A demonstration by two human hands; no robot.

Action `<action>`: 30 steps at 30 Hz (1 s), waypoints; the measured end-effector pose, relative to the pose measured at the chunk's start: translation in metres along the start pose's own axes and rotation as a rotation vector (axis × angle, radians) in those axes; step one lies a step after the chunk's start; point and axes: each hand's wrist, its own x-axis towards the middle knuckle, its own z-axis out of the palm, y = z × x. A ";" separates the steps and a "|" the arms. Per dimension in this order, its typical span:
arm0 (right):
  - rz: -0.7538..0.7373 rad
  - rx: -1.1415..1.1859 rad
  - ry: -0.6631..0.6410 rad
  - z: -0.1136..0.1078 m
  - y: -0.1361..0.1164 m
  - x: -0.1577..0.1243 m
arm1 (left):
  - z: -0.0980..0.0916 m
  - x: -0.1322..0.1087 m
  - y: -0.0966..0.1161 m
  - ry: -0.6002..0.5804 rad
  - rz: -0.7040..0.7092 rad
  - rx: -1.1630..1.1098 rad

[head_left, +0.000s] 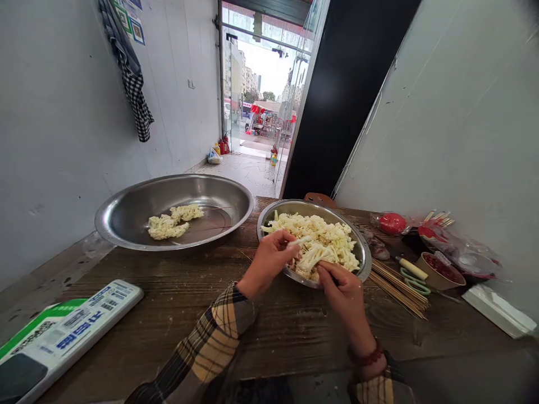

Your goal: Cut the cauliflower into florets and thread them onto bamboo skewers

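Above the near side of a steel bowl full of cauliflower florets, my two hands work close together. My left hand is closed in a pinch on a small pale cauliflower floret. My right hand, a dark red bracelet at its wrist, has thumb and fingers pressed together against the stems of a cauliflower cluster. What lies inside its grip is hidden. To the left, a wide steel basin holds two clumps of cauliflower with thin sticks beside them.
Bamboo skewers lie right of the bowl. Beyond them are a yellow-handled tool, green-handled scissors, a tub of red contents and plastic-wrapped items. A white box-like object rests at the left on the wooden table.
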 end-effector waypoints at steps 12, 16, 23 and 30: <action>0.084 0.074 -0.015 0.003 -0.001 -0.002 | 0.004 -0.004 0.008 -0.104 0.016 -0.025; 0.032 0.028 -0.002 0.004 -0.004 -0.004 | 0.002 -0.004 0.008 -0.126 0.015 0.058; 0.276 0.282 -0.207 -0.002 -0.021 0.004 | -0.002 -0.002 0.006 -0.139 0.061 0.086; 0.417 0.336 -0.196 0.001 -0.028 0.016 | -0.003 -0.004 0.012 -0.160 0.147 0.238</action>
